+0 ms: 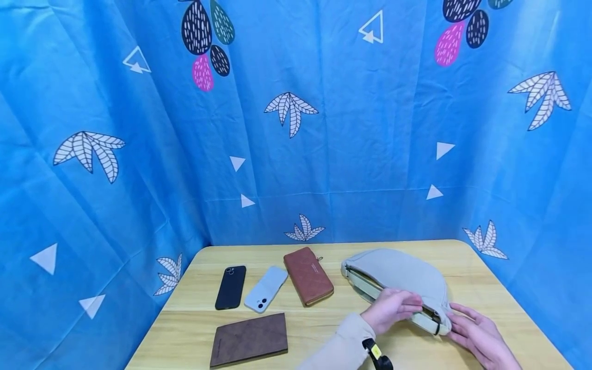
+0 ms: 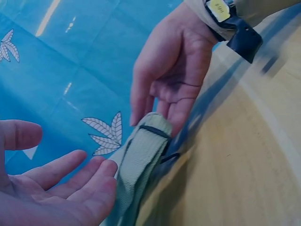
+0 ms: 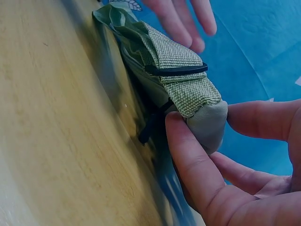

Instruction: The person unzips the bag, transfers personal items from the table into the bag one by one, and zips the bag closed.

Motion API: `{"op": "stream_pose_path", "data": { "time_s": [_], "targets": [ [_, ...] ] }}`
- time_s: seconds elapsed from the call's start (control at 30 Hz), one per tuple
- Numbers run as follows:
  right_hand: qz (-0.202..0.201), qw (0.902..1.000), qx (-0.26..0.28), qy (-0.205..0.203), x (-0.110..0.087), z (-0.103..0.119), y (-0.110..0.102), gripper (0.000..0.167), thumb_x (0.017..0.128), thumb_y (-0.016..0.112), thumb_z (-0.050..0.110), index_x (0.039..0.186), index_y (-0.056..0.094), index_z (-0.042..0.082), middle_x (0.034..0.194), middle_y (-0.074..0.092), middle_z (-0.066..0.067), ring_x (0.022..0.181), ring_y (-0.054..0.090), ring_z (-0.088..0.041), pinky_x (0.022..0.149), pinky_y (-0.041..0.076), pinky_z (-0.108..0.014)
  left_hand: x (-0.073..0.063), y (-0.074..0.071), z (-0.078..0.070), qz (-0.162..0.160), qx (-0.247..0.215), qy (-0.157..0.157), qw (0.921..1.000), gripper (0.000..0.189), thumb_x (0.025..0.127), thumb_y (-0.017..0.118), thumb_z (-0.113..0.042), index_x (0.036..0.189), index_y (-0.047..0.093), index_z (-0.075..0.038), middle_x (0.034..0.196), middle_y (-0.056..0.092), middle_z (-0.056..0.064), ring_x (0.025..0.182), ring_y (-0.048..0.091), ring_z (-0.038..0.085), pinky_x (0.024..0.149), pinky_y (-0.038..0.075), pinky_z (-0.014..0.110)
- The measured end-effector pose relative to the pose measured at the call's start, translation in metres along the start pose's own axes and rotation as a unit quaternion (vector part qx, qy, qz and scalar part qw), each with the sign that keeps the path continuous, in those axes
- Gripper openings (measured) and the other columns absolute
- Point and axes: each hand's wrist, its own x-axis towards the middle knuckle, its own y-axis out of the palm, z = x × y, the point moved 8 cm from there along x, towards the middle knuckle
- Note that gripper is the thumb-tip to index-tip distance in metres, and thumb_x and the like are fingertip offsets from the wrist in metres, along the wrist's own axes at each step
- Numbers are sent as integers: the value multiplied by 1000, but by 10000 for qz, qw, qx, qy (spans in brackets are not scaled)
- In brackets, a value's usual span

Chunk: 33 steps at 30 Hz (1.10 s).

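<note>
A pale grey-green half-moon shoulder bag point(image 1: 398, 270) lies on the right of the table, its unzipped-looking opening and strap point(image 1: 423, 322) toward the near side. My left hand point(image 1: 392, 309) is over that opening, fingers mostly straight; in the left wrist view its fingers point(image 2: 70, 188) hold nothing. At the bag's near right end, my right hand point(image 1: 481, 334) pinches the corner point(image 3: 207, 127) between thumb and fingers, as the right wrist view shows. A black band point(image 3: 178, 70) crosses the strap close to that corner. What is inside the bag is hidden.
Left of the bag lie a reddish-brown zip wallet point(image 1: 308, 276), a light blue phone point(image 1: 266, 289) and a black phone point(image 1: 230, 287). Nearer the front edge is a dark brown flat wallet point(image 1: 250, 339). A blue patterned curtain point(image 1: 296, 164) surrounds the wooden table point(image 1: 185, 329).
</note>
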Motion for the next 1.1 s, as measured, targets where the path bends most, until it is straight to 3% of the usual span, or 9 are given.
{"op": "stream_pose_path", "data": {
  "time_s": [0.27, 0.43, 0.77, 0.97, 1.1],
  "targets": [
    [93, 9998, 153, -129, 2, 1, 4, 72, 108, 53, 16, 159, 10, -11, 108, 71, 5, 102, 70, -5, 93, 63, -33, 1, -4, 13, -305, -15, -259, 9992, 32, 99, 60, -18, 118, 70, 6, 117, 75, 23, 111, 75, 34, 93, 62, 34],
    [33, 9998, 120, -158, 2, 3, 5, 74, 108, 54, 17, 159, 9, -10, 109, 71, 6, 103, 70, -5, 93, 63, -33, 4, -3, 16, -359, -175, -356, 9986, 32, 98, 61, -19, 115, 70, 6, 117, 74, 25, 106, 75, 32, 93, 62, 34],
    [-2, 9999, -53, -120, 4, 0, 7, 76, 108, 54, 20, 159, 7, -11, 110, 71, 5, 101, 70, -5, 90, 63, -32, 12, -1, 41, -32, -312, -1137, 9930, 41, 99, 58, -31, 118, 69, 3, 120, 74, 19, 107, 71, 22, 98, 55, 36],
    [-102, 9998, -149, -106, 8, -2, 7, 79, 107, 57, 21, 158, 6, -13, 111, 69, 2, 102, 68, -7, 90, 63, -34, 16, 2, 52, 262, -289, -1574, 9868, 41, 97, 58, -35, 121, 67, -2, 123, 73, 12, 111, 67, 19, 86, 51, 29],
    [-159, 9997, -167, -112, 9, -2, 7, 79, 106, 58, 19, 158, 8, -14, 110, 70, 3, 100, 67, -6, 88, 63, -34, 17, 7, 53, 391, -56, -1685, 9849, 41, 96, 57, -36, 122, 66, -5, 122, 72, 7, 110, 64, 16, 79, 44, 28]
  ]
}}
